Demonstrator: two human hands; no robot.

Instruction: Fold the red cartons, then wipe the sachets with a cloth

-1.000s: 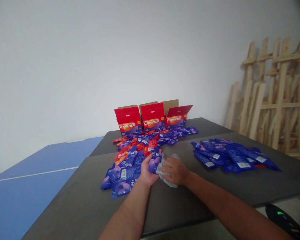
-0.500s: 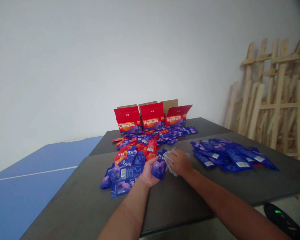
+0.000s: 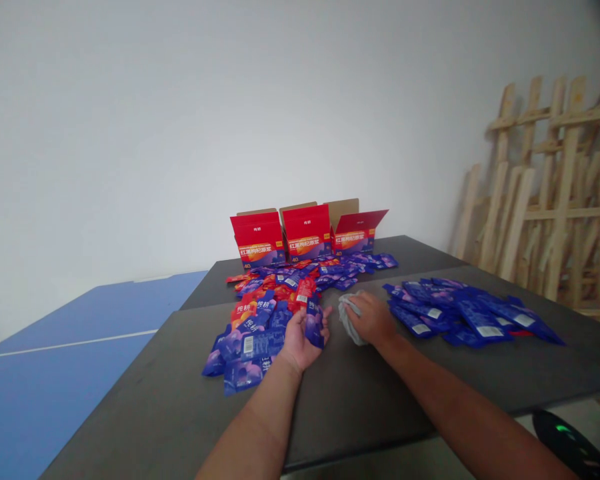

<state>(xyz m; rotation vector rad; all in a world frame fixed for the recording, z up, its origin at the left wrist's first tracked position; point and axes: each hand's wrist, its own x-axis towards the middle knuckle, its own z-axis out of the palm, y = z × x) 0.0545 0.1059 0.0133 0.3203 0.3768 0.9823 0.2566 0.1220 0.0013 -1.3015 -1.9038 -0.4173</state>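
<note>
My left hand (image 3: 300, 343) holds a blue pouch (image 3: 314, 323) in its curled fingers, just above the table and beside the mixed pile. Bunched in my right hand (image 3: 373, 319) is a grey cloth (image 3: 351, 320), a little to the right of the pouch and apart from it. A pile of blue pouches (image 3: 260, 343), with red pouches (image 3: 283, 293) among them, spreads from my left hand towards the back. To the right of my right hand lies another heap of blue pouches (image 3: 460, 310), with a bit of red showing under it.
Three red cartons (image 3: 306, 230) with raised flaps stand along the back of the dark table (image 3: 350, 407). A blue table (image 3: 80, 333) with a white line adjoins on the left. Wooden frames (image 3: 563, 193) lean against the wall at the right.
My right hand has drawn the cloth away from the pouch, slightly to the right. The pouch in my left hand now sits more upright and shows a narrower side.
</note>
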